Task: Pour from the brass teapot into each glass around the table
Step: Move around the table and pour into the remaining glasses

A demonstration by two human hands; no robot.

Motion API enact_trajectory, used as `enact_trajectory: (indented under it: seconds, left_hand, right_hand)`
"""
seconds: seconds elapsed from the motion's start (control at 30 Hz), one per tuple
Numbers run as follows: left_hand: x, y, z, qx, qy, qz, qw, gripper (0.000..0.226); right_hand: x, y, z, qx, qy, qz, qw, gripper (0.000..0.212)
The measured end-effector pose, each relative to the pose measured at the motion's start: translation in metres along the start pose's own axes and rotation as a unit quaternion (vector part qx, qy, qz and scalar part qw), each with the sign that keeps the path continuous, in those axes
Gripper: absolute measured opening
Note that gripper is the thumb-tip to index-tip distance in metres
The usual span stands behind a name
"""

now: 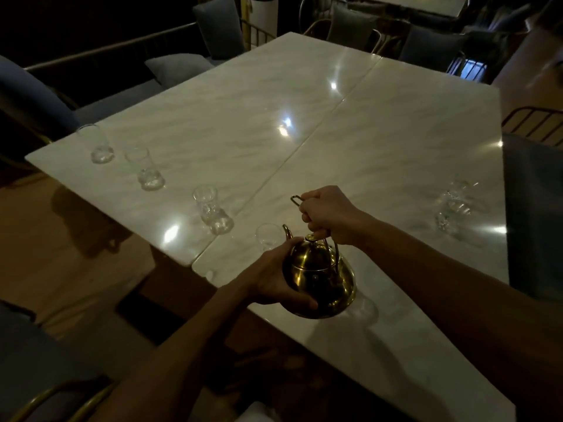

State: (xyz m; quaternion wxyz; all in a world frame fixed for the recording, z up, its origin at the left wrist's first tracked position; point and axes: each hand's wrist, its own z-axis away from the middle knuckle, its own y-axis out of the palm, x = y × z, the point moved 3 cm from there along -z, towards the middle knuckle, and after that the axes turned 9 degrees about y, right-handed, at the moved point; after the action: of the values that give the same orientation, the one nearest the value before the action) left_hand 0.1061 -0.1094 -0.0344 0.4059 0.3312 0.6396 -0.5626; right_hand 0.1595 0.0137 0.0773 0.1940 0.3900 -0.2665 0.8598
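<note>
- While the brass teapot [320, 275] hangs over the near edge of the counter [380, 141], its spout [287, 232] points up-left toward the nearest glass [268, 237], which stands just beyond the spout tip; spout and rim look near touching, contact cannot be told.
- Right hand [327, 216] is fisted around the top of the wire handle [297, 200], above the lid knob [310, 238]; handle end pokes out left of the fist.
- Left hand [274, 281] cups the pot's left flank and underside, fingers wrapped on the belly, thumb up near the lid.
- Pot axis is tipped slightly, spout side leading; the glass lies forward-left of both hands, left hand nearer to it.
- Judgement: pour into this glass is starting or about to; needs more forward tilt. No stream visible, too dim to tell fill level.
- Other glasses: three in a diagonal row running away to the left, at [213, 211], [146, 170], [97, 144]; a cluster of clear glassware [454, 205] well apart at the right edge. One more glass [364, 309] seems to sit just right of the pot's base, blurred.
- Counter: two pale marble-look slabs butted, seam [320, 123] running diagonally; glossy, light glare spots.
- Room: dim, cushioned chairs [39, 99] around, wood floor [76, 254] at left.
</note>
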Motion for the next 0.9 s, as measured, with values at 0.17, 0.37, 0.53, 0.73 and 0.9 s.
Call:
enact_trajectory:
  seconds: [0.17, 0.37, 0.53, 0.73, 0.9]
  left_hand:
    - [0.019, -0.012, -0.002, 0.018, -0.003, 0.015, 1.000, 0.101]
    - [0.034, -0.018, -0.002, 0.027, -0.008, 0.030, 0.999, 0.097]
    - [0.041, -0.020, -0.001, 0.039, -0.016, 0.048, 0.998, 0.098]
    - [0.046, -0.022, -0.001, 0.048, -0.024, 0.060, 0.997, 0.104]
    - [0.049, -0.020, -0.001, 0.049, -0.034, 0.071, 0.996, 0.105]
  right_hand:
    - [0.010, 0.016, -0.018, 0.015, 0.041, 0.023, 0.999, 0.046]
    - [0.012, 0.029, -0.034, 0.027, 0.051, 0.086, 0.995, 0.030]
    - [0.010, 0.034, -0.044, -0.005, 0.069, 0.070, 0.995, 0.029]
    - [0.011, 0.038, -0.049, -0.027, 0.084, 0.070, 0.994, 0.020]
    - [0.011, 0.040, -0.050, -0.021, 0.086, 0.075, 0.993, 0.019]
